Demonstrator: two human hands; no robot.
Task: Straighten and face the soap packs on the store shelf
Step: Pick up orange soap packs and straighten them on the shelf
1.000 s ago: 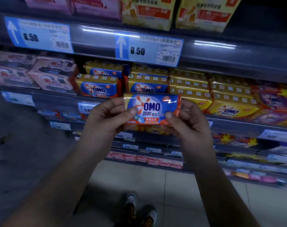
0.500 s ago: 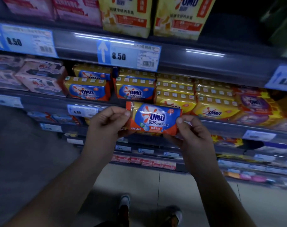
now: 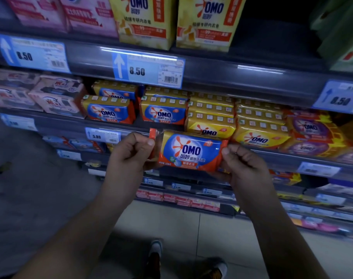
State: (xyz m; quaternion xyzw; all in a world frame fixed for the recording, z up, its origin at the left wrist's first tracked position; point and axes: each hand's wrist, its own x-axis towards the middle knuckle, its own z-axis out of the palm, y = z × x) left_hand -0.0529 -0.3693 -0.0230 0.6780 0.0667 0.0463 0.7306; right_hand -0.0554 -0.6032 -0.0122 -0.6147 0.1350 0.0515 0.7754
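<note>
While L hand point(image 3: 131, 156) & R hand point(image 3: 246, 168) pinch soap pack point(image 3: 189, 152) ends, pack's back hidden, lower tags point(image 3: 209, 191) blurry.

The soap pack point(image 3: 189, 152) in front wears a thin plastic film, glossy and smooth over the printed face, creased and crinkled at its sealed orange end. The yellow packs point(image 3: 211, 119) behind it carry the same shiny film, with small highlights along their tops. The pink packs point(image 3: 57, 99) to the left look wrapped in film too, with a duller sheen. The shelf rail point(image 3: 242, 79) is smooth and grey, plastic or painted metal, hard to tell which, and it mirrors a strip of light. The price label point(image 3: 149, 70) looks like printed paper under a clear glossy cover. The floor tiles point(image 3: 221, 228) are pale, smooth and faintly shiny.
</note>
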